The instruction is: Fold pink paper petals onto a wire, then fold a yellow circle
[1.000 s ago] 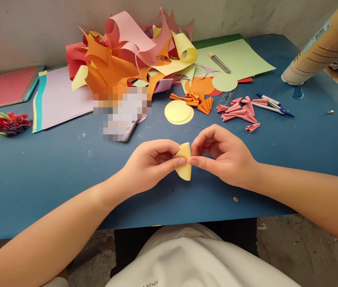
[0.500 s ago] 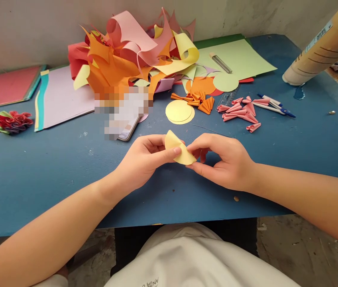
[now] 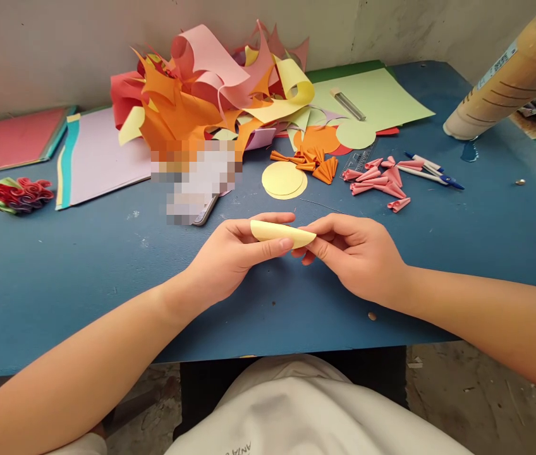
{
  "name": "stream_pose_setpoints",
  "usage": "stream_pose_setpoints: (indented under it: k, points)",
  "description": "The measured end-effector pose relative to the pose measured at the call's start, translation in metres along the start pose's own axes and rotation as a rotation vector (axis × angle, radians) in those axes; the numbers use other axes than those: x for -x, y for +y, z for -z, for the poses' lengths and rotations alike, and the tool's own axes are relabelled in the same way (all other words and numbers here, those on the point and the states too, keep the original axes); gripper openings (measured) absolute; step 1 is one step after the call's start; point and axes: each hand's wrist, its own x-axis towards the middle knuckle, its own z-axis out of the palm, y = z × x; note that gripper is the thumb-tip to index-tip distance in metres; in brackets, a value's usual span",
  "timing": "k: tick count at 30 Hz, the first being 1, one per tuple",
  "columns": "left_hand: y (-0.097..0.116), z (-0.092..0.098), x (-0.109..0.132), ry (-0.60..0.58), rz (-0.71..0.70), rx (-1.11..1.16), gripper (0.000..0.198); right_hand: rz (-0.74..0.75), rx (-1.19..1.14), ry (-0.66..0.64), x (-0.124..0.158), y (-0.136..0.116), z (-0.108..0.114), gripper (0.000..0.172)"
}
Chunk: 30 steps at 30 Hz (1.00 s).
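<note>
A folded piece of yellow paper (image 3: 275, 233) is held between both hands above the near part of the blue table. My left hand (image 3: 237, 253) pinches its left and middle part, thumb on the front and fingers behind. My right hand (image 3: 353, 253) grips the pointed right end between thumb and fingers. Just beyond the hands lie yellow paper circles (image 3: 283, 178), one overlapping another. Behind them are several rolled orange paper cones (image 3: 327, 169), and to the right several pink cones (image 3: 377, 183).
Paper scraps (image 3: 177, 107) are heaped at the back. A phone (image 3: 206, 208), partly blurred, lies left of centre. Pens (image 3: 432, 170) and a tilted bottle (image 3: 509, 76) are at the right. A ruffled paper flower (image 3: 18, 194) sits far left on the blue table (image 3: 83, 272).
The yellow paper has gone from a twisted, partly open shape to a flatter fold lying nearly level. My right fingers have shifted onto its right end.
</note>
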Motion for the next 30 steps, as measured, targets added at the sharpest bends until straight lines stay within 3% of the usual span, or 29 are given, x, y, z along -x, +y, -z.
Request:
stream_pose_setpoints:
  k: [10, 19, 26, 30]
  points:
    - [-0.0019, -0.0038, -0.0022, 0.016, 0.006, -0.008, 0.035, 0.024, 0.166, -0.075, -0.0019, 0.0017, 0.0027, 0.011]
    - [-0.0050, -0.0040, -0.0014, -0.067, -0.040, -0.013, 0.012, 0.079, 0.120, -0.083, -0.0032, 0.0015, 0.0020, 0.012]
    - [-0.0028, -0.0042, -0.0012, -0.104, -0.059, 0.010, 0.013, -0.048, 0.029, -0.067, -0.0023, -0.0005, 0.0015, 0.026]
    - [-0.0001, -0.0036, 0.0001, 0.012, -0.036, 0.027, 0.018, -0.136, -0.002, -0.064, -0.0034, -0.0014, 0.0020, 0.025]
